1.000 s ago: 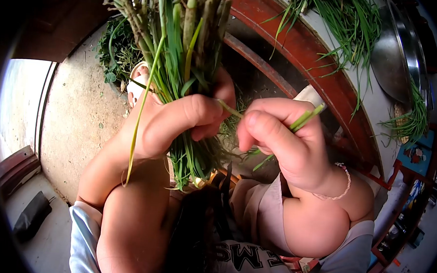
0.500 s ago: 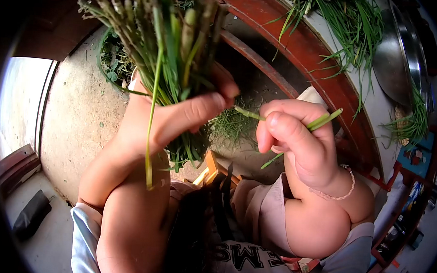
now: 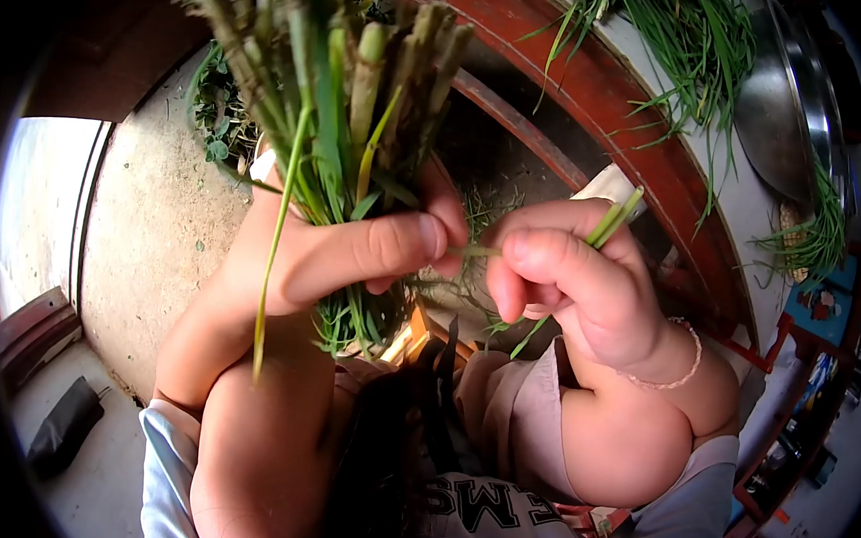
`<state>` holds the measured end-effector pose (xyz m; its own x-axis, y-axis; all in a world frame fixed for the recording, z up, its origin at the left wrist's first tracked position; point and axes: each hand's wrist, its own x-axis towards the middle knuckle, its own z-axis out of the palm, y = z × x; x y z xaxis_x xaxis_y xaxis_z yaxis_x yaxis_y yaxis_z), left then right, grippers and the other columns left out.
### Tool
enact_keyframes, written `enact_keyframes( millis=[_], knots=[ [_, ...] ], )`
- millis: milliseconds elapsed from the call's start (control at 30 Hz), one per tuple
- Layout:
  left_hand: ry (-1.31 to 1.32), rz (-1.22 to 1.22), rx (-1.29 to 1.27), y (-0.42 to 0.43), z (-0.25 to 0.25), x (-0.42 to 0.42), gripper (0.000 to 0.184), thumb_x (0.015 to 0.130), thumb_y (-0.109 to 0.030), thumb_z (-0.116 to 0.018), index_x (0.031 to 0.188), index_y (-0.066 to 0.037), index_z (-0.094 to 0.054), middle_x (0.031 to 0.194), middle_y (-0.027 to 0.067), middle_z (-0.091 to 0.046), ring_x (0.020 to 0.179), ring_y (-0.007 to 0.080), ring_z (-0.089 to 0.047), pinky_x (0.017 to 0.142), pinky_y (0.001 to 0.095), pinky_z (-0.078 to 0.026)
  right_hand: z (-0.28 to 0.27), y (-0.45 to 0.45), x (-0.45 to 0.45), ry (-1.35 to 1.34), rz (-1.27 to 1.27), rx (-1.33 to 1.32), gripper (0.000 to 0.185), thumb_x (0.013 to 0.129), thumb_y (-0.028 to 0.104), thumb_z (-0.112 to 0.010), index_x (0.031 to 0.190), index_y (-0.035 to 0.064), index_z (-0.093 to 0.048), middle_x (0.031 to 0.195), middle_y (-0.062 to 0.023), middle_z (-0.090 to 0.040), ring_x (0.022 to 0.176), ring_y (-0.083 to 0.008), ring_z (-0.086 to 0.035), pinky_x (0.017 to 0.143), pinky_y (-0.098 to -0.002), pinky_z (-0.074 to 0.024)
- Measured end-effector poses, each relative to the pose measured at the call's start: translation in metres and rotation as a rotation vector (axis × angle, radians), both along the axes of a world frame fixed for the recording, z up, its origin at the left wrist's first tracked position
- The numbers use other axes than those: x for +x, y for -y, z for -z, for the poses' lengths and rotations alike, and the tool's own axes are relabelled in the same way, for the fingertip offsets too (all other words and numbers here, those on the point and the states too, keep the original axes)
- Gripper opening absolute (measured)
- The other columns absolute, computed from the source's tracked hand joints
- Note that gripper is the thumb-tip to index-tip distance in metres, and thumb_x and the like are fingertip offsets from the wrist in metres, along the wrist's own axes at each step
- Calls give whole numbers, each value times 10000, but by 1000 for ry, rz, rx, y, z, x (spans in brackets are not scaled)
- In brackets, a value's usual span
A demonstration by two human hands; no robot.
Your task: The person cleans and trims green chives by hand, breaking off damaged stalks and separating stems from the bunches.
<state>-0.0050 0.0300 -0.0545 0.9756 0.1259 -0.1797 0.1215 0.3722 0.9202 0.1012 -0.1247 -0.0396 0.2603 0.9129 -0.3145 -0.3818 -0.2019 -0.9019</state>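
Observation:
A thick bundle of green stalks point(image 3: 346, 116) stands with its cut ends up, and my left hand point(image 3: 352, 254) is wrapped round its lower part. Leafy tips hang below that hand. One long yellowish blade droops on the left of the bundle. My right hand point(image 3: 578, 278) is closed in a pinch on thin green stems point(image 3: 613, 217), whose ends stick out above its fingers. A short piece of stem point(image 3: 475, 252) spans the narrow gap between my left thumb and my right fingertips.
A red wooden table edge point(image 3: 598, 102) curves across the upper right. On its top lie long green leaves point(image 3: 695, 58) beside a metal bowl point(image 3: 777, 113). Leafy plants point(image 3: 218, 123) lie on the floor at the upper left. A dark pouch point(image 3: 66, 426) is at the lower left.
The bundle swung left, then came partly back to the right. My right hand moved right, then slightly back left and down, still holding the stems.

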Motion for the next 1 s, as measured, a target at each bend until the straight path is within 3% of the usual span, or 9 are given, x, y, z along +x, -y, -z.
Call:
enact_keyframes(
  millis=[133, 333, 600, 633, 700, 800, 867, 900, 1000],
  knots=[
    [-8, 62, -133, 2, 3, 2, 133, 688, -97, -586, 716, 30, -559, 625, 82, -563, 432, 83, -442, 382, 193, -342, 1, 3, 5, -142, -44, -3, 302, 827, 161, -447, 603, -7, -560, 567, -25, -530, 484, -32, -369, 436, -187, -270],
    [-51, 97, 61, 4, 2, 1, 132, 743, -113, -593, 781, 5, -549, 625, 48, -546, 463, 83, -447, 409, 197, -354, 1, 3, 3, -147, -35, -20, 298, 836, 172, -450, 625, -7, -561, 594, -29, -540, 508, -42, -395, 460, -186, -300],
    [22, -17, 130, 15, 8, 0, 205, 718, 15, -603, 917, 8, -552, 810, 53, -590, 746, 124, -558, 655, 237, -456, 4, 2, -3, 97, -86, 126, 236, 842, 123, -479, 673, -13, -572, 615, -19, -544, 563, -53, -441, 518, -198, -344],
    [48, -85, 207, 20, 14, 1, 167, 707, -113, -595, 812, -5, -523, 709, 32, -520, 615, 92, -473, 531, 213, -368, 5, 3, -2, 134, -99, 137, 236, 844, 125, -478, 678, -14, -571, 607, -13, -536, 561, -47, -430, 514, -196, -337],
    [73, -152, 284, 20, 16, 1, 244, 696, -242, -588, 707, -17, -494, 608, 11, -449, 483, 60, -388, 407, 189, -280, 6, 3, -2, 170, -113, 148, 237, 846, 126, -477, 682, -15, -571, 598, -8, -528, 559, -41, -420, 509, -194, -329],
    [125, -75, 215, 11, 10, 1, 154, 748, -22, -578, 895, 10, -543, 771, 51, -584, 661, 109, -543, 580, 217, -447, 7, 3, -4, 182, -54, 182, 234, 848, 129, -478, 688, -12, -574, 568, 8, -502, 533, -27, -392, 482, -184, -308],
    [88, 2, 44, 7, 8, 4, 99, 800, -92, -521, 817, 5, -532, 704, 49, -568, 540, 85, -484, 466, 191, -389, 6, 5, -2, 195, -86, 135, 232, 850, 128, -476, 690, -8, -576, 548, 18, -483, 514, -20, -381, 465, -177, -295],
    [120, -92, 98, 15, 9, 6, 196, 815, -196, -503, 759, -8, -516, 655, 44, -546, 473, 69, -418, 400, 183, -320, 6, 5, -2, 200, -96, 119, 232, 851, 128, -476, 691, -6, -577, 542, 22, -476, 508, -18, -377, 459, -175, -291],
    [83, 23, -21, 9, 10, 3, 262, 780, -269, -552, 763, -9, -523, 660, 44, -545, 487, 77, -436, 403, 188, -332, 5, 4, -5, 150, -62, 161, 235, 852, 128, -476, 687, -7, -575, 523, 31, -451, 489, -8, -356, 439, -173, -270]
  ],
)
